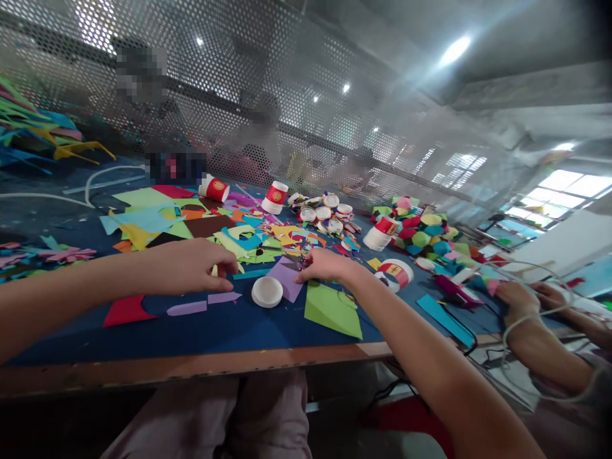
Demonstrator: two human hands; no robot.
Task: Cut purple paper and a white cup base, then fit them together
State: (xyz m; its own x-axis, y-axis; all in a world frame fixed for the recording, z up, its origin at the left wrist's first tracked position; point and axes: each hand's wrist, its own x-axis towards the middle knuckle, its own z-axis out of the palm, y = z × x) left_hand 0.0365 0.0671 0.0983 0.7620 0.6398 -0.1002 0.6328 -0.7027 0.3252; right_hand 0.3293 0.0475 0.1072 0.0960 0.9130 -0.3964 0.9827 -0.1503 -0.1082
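My left hand (pixel 205 264) hovers above the blue table, fingers bent and thumb apart, with nothing visible in it. Below it lie two narrow purple paper strips (pixel 187 308), end to end. My right hand (pixel 325 264) has its thumb and fingers closed at the edge of a purple paper piece (pixel 285 280). A small dark object by those fingertips is too small to name. Between my hands, a round white lid (pixel 267 292) overlaps the purple paper. A green paper sheet (pixel 332 310) lies under my right wrist, and a red paper piece (pixel 125 311) is at the left.
Coloured paper scraps (pixel 205 226) cover the table's middle. Behind stand red-and-white paper cups (pixel 275 197) and a pile of white lids (pixel 329 213). At right are colourful paper pieces (pixel 425 233), a purple tool (pixel 456 291), a white cable and another person's hands (pixel 519 299).
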